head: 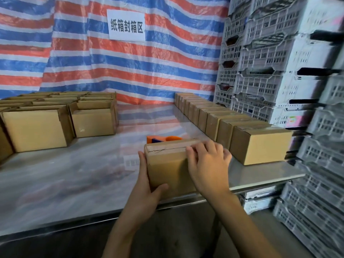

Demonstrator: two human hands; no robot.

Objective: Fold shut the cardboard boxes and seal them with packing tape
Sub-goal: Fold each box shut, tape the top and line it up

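Observation:
A small closed cardboard box [167, 168] with clear tape along its top seam stands near the front edge of the table. My left hand [147, 190] holds its left side, thumb curled over the near face. My right hand [206, 164] lies over the box's right top edge, fingers pressing on the tape. Just behind the box lies an orange tape dispenser [163, 139], mostly hidden by it.
Open boxes [35, 127] fill the table's left and back left. A row of taped boxes [260, 144] runs along the right side. Stacked grey plastic crates [279, 71] stand to the right. A striped tarp with a paper sign [126, 25] hangs behind the steel table [65, 183].

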